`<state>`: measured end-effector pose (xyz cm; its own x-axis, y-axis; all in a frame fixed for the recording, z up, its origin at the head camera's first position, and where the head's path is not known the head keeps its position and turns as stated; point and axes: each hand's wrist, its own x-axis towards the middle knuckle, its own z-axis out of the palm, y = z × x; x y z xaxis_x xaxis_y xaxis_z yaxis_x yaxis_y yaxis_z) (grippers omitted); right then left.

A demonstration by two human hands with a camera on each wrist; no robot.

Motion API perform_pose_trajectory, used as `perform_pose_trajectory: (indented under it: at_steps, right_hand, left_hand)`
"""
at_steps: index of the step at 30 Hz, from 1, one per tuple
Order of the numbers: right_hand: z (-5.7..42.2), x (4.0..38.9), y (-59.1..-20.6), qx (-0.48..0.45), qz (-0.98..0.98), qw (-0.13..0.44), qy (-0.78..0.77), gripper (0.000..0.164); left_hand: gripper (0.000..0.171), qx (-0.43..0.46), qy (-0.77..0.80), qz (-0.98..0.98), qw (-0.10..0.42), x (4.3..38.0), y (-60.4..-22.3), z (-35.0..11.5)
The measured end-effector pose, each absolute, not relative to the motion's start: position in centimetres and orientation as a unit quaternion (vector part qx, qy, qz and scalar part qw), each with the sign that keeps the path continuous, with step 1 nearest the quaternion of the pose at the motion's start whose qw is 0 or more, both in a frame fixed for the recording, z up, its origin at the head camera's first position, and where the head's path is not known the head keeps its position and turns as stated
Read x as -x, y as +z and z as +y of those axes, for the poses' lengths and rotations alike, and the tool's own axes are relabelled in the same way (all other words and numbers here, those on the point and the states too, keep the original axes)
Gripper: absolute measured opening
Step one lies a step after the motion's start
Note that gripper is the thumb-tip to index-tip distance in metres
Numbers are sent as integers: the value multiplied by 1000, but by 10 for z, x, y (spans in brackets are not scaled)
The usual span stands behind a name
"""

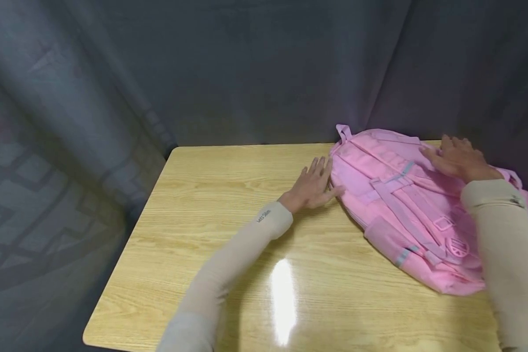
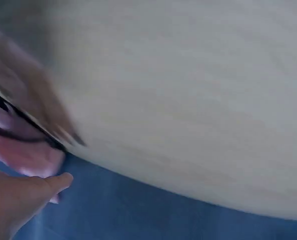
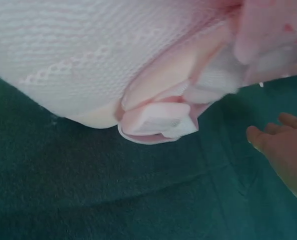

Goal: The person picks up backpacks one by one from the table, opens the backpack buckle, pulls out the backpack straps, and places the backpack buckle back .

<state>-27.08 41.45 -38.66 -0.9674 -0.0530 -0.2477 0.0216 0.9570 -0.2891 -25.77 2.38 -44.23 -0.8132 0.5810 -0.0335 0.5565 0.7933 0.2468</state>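
Note:
A pink backpack lies flat on the right part of the wooden table, straps and buckles facing up. Beside its left edge is my left hand, fingers straight and spread; the thumb overlaps the bag's side, though contact is unclear. In the left wrist view the thumb shows near a blurred pink piece of the bag. Over the upper right of the backpack, my right hand stretches its fingers out and holds nothing. The right wrist view shows the bag's pale mesh and that hand apart from it.
The light wood table extends left of the bag, with a bright light reflection near the front. Dark grey curtain hangs behind the table. A patterned part of the curtain hangs along the left side.

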Motion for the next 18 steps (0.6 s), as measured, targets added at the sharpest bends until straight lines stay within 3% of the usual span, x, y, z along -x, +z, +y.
perform_pose_trajectory:
  at_steps: [5, 11, 18]
  right_hand:
    - [419, 268, -392, 6, 976, 151, -154, 103]
    - [423, 266, -398, -3, 971, 183, -153, 108]
    - [429, 257, -411, -21, 968, 191, -161, 110]
  left_hand:
    - [91, -299, 146, 941, 61, 239, -450, 40]
    - [86, -281, 106, 953, 30, 211, -454, 57]
    - [78, -279, 77, 957, 31, 177, -450, 79]
